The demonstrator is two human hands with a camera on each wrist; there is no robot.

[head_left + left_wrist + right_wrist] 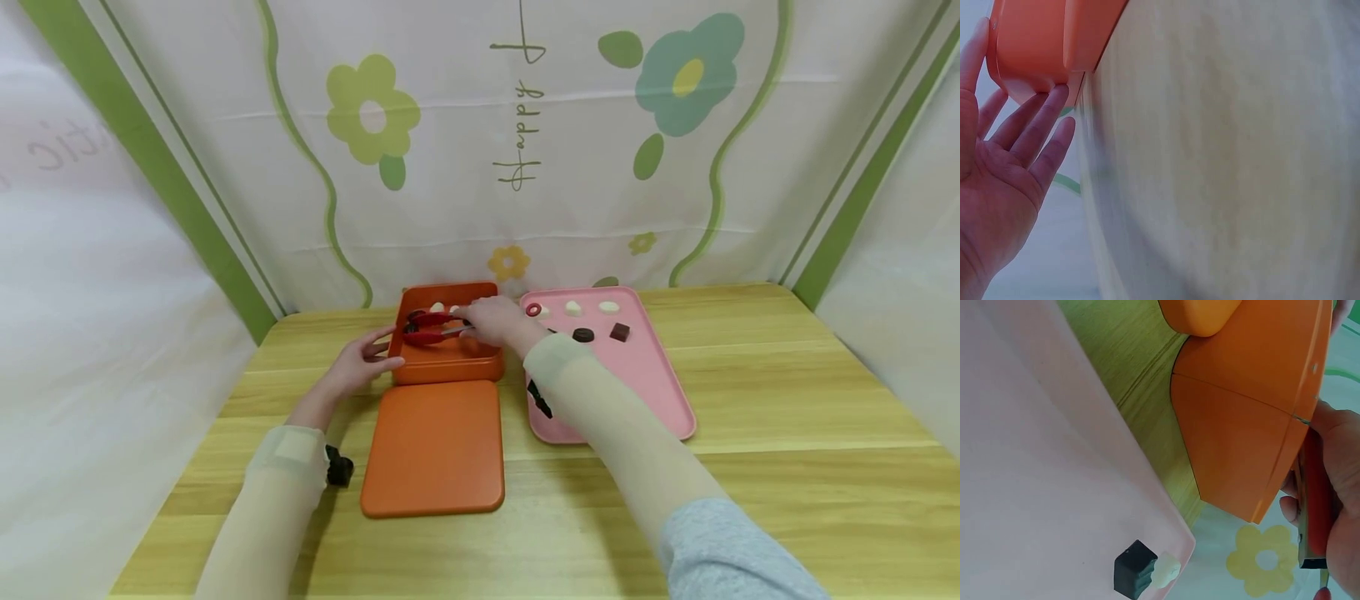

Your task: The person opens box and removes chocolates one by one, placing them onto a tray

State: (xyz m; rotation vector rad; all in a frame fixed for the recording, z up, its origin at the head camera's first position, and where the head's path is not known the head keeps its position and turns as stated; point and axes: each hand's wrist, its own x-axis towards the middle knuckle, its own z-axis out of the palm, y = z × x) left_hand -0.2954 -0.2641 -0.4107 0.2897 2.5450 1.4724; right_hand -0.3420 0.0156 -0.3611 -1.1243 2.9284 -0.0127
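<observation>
My right hand (491, 321) grips a pair of red-tipped tongs (427, 337), reaching over the orange box (447, 372) from its right side. The tong tips point left inside the box, with a dark chocolate-like piece (410, 328) between or right beside them. Small white pieces (437, 307) lie along the back of the box, partly hidden by the tongs and hand. In the right wrist view the red handle (1317, 506) lies against my palm. My left hand (362, 364) touches the box's left wall, its fingers extended and thumb at the front corner.
An orange lid (435, 450) lies flat in front of the box. To the right, a pink tray (630, 392) carries a red ring (533, 309), white pieces (573, 308), a dark oval piece (583, 335) and a dark square piece (620, 332). A printed curtain (450, 208) hangs behind.
</observation>
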